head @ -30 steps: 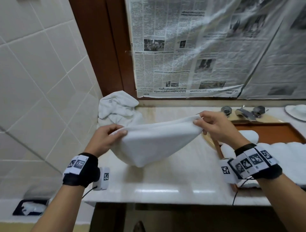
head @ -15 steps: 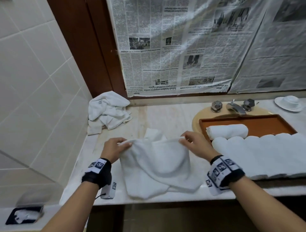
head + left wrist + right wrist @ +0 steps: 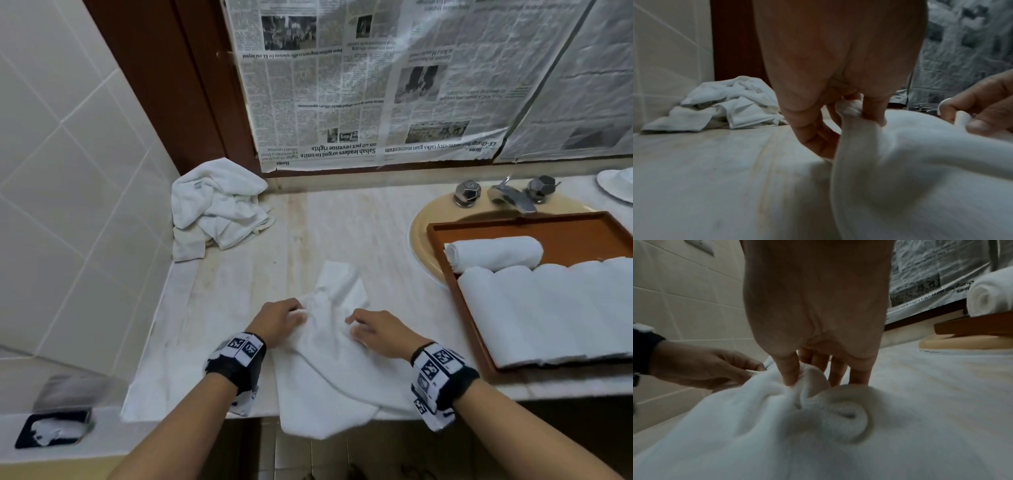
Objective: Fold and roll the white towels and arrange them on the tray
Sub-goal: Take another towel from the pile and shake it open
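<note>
Lowered since the earlier frame, the limp white cotton towel (image 3: 337,346) lies on the pale marble counter (image 3: 219,308), long axis running away from the person, left hand (image 3: 279,320) and right hand (image 3: 378,332) pinching its bunched middle equally near.

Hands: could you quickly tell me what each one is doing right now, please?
Left hand: pinches a corner of the white towel on the counter.
Right hand: pinches the same towel's other corner.

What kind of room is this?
Most likely a bathroom: tiled wall, a stone counter with an inset basin and a tap, plus rolled white towels on a tray.
</note>
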